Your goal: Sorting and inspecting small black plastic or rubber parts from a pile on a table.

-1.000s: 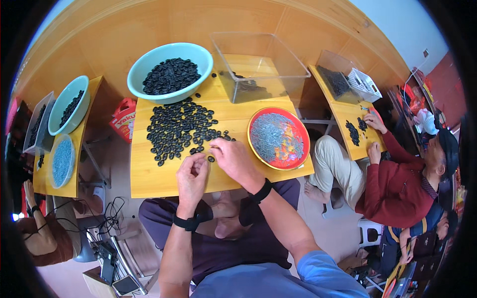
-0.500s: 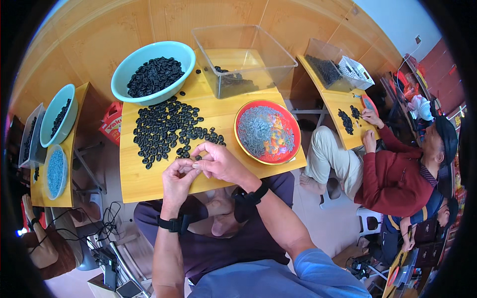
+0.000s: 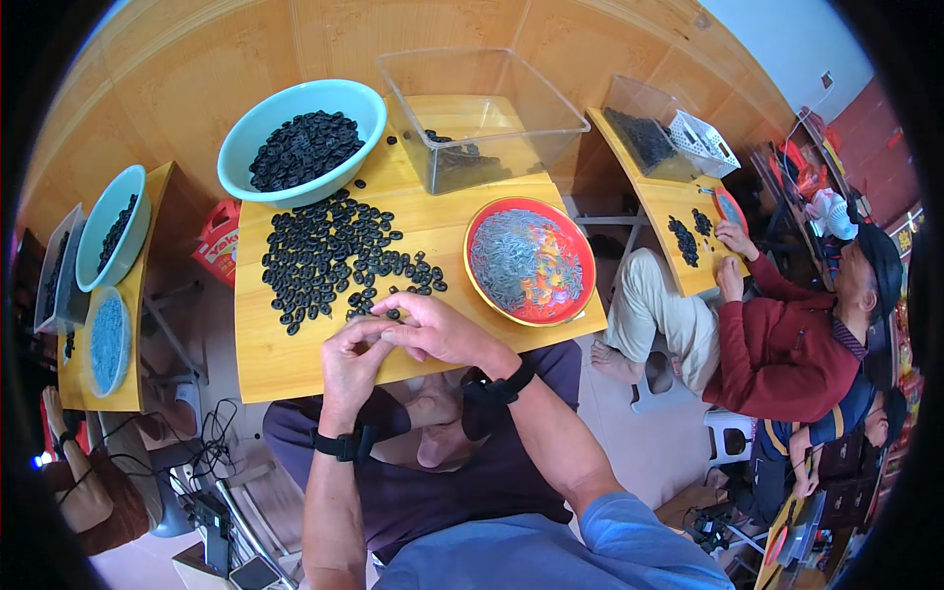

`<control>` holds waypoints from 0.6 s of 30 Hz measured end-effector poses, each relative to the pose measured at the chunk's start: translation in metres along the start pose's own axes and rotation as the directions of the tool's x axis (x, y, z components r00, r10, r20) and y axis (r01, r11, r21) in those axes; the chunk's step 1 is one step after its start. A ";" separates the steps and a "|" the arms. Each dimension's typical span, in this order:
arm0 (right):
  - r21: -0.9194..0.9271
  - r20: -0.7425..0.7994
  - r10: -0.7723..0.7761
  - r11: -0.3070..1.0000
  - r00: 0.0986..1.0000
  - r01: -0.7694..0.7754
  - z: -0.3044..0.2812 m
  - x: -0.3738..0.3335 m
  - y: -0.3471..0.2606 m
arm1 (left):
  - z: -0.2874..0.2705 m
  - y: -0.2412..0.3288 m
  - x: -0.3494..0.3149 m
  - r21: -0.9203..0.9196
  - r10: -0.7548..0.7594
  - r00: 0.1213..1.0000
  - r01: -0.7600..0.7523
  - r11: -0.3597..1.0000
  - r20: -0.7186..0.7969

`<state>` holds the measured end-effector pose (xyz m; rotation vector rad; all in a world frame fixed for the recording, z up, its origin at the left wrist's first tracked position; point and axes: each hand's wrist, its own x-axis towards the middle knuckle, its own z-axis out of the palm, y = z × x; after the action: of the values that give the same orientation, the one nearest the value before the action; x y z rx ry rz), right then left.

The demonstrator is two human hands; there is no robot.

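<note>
My left hand [image 3: 352,358] and my right hand [image 3: 435,329] meet above the near edge of the yellow table [image 3: 442,211]. Both are closed, thumbs and fingertips pinched together. Whatever lies between the fingertips is too small and hidden to name. One small black oval piece [image 3: 393,314] shows right at the fingers of the right hand; whether it is held or lies behind them I cannot tell. Just beyond my hands spread many black oval pieces [image 3: 315,251] with slots in them. To their right stands a round red tray [image 3: 587,261] of thin grey pin-like pieces [image 3: 503,254].
A turquoise basin [image 3: 232,147] of black pieces stands at the back left, beside a clear plastic bin [image 3: 551,123]. A person in a dark red top [image 3: 777,359] works at a table on the right. Another table [image 3: 128,379] with containers stands left, near an arm [image 3: 84,492].
My right hand's raised fingers have come down and closed in toward the left hand. The hands stay over the same spot at the table's edge.
</note>
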<state>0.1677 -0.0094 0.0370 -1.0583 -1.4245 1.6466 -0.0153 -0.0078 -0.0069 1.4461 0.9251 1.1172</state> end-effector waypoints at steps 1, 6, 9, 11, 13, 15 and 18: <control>0.004 0.012 0.000 1.000 1.000 0.000 0.001 0.000 0.001 | 0.000 0.001 0.000 0.007 -0.003 1.000 0.003 1.000 -0.010; -0.345 0.042 -0.138 0.927 0.990 0.144 -0.007 -0.010 0.012 | 0.013 0.003 0.003 0.011 0.042 0.998 -0.042 0.999 -0.042; -0.525 0.035 -0.152 0.838 0.988 0.148 -0.004 -0.015 0.001 | 0.015 0.009 0.002 0.081 0.052 0.997 -0.048 0.996 -0.053; -0.456 -0.028 -0.007 0.890 1.000 -0.007 -0.001 -0.017 -0.005 | 0.014 0.014 0.001 0.122 0.064 0.997 -0.059 0.991 -0.040; -0.493 -0.035 -0.034 0.870 0.999 0.012 -0.002 -0.018 -0.002 | 0.016 0.011 0.000 0.068 0.051 0.998 -0.048 0.996 -0.039; -0.529 -0.044 -0.061 0.848 0.997 0.028 0.001 -0.016 0.002 | 0.015 0.011 -0.001 0.096 0.043 0.997 -0.037 0.995 -0.057; -0.597 -0.055 -0.186 0.794 0.981 0.117 0.007 -0.014 0.006 | 0.015 0.007 -0.003 0.107 0.062 0.994 -0.053 0.993 -0.086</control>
<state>0.1671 -0.0259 0.0336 -1.3021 -1.9546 1.0141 -0.0014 -0.0154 -0.0006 1.5257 1.0231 1.1994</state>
